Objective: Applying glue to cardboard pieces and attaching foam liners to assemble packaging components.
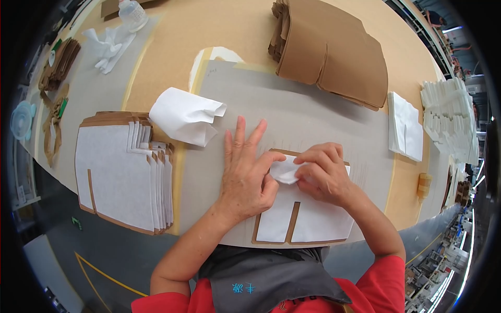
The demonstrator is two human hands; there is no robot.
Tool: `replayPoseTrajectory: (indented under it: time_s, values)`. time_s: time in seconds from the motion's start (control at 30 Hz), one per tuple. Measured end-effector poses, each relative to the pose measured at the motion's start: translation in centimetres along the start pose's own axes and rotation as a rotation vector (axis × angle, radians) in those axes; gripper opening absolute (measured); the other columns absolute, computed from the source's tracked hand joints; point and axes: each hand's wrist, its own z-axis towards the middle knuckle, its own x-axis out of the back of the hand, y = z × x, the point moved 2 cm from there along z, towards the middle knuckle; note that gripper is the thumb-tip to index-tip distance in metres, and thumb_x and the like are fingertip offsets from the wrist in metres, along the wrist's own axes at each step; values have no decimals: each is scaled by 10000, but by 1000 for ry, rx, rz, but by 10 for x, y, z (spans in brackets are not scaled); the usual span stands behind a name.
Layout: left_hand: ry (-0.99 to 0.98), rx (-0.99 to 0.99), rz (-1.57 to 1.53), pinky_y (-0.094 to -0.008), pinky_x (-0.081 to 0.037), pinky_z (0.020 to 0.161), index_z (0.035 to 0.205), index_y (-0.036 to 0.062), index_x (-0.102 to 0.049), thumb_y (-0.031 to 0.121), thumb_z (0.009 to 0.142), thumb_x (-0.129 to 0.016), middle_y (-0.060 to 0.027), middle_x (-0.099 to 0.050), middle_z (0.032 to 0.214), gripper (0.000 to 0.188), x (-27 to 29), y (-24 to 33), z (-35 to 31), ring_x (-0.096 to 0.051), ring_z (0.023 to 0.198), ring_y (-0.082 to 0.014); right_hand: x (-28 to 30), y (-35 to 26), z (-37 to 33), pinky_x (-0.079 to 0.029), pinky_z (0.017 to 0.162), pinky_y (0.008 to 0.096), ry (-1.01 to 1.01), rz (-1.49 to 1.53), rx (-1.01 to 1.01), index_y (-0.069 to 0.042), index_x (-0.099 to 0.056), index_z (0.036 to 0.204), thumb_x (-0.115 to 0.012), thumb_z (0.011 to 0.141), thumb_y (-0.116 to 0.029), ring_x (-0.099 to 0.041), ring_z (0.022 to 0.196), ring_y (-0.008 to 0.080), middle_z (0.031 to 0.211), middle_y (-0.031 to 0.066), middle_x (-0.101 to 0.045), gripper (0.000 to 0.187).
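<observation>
A white sheet (321, 221) with a narrow slot lies over a brown slotted piece, whose edge shows around it. Its upper part is lifted into a curled flap (284, 170). My right hand (326, 175) pinches this flap between thumb and fingers. On the left side, my left hand (245, 177) lies with three fingers spread on the grey work surface. Its index fingertip touches the top of the flap, and the thumb is bent beside the flap's left edge, apart from the index finger. What lies under the right fingers is hidden.
Left stands a fanned stack of white-faced brown pieces (117, 177); a curled white sheet (182, 117) lies beside it. Brown sheets (334, 49) are piled at the back. White sheets (405, 128) and a yellowish bottle (424, 187) are right, a clear bottle (132, 15) far left.
</observation>
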Motion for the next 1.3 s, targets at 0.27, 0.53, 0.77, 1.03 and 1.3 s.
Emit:
replayPoseTrajectory:
  time_s: [0.27, 0.53, 0.77, 1.03, 1.3]
  values:
    - [18, -30, -84, -674, -13, 1178, 930, 110, -750, -32, 655, -529, -242, -408, 1542, 381, 7, -4, -6, -74, 1525, -511, 13, -6, 10, -350, 916, 366, -56, 216, -287, -132, -663, 983, -771, 834, -173, -565, 941, 205, 994, -22, -652, 188]
    - [-19, -59, -38, -664, -25, 1181, 928, 114, -773, -63, 650, -520, -238, -444, 1516, 415, 10, 7, -19, -113, 1521, -507, 0, 3, 39, -366, 923, 383, -90, -55, -140, -145, -683, 849, -767, 810, -160, -532, 861, 186, 811, -30, -605, 94]
    - [97, -24, -24, -675, -160, 1171, 987, 82, -745, -58, 704, -569, -210, -449, 1495, 361, 11, -2, -21, -170, 1498, -522, -10, -8, 42, -375, 921, 385, -112, -254, -37, -102, -643, 799, -751, 766, -117, -526, 857, 204, 791, 11, -570, 113]
    - [172, 42, -9, -629, -145, 1190, 1048, 78, -749, -107, 711, -509, -202, -489, 1466, 453, 6, -4, -10, -207, 1496, -497, -13, -10, 38, -360, 924, 370, -82, -362, 41, -115, -616, 811, -714, 748, -111, -520, 862, 186, 795, -1, -538, 116]
    - [66, 32, 94, -663, -110, 1183, 1040, 83, -733, -46, 765, -536, -195, -435, 1504, 362, -1, -3, -3, -156, 1511, -482, -10, -4, 30, -346, 928, 363, -21, -372, 153, -152, -652, 861, -748, 699, -127, -531, 886, 166, 839, -31, -561, 190]
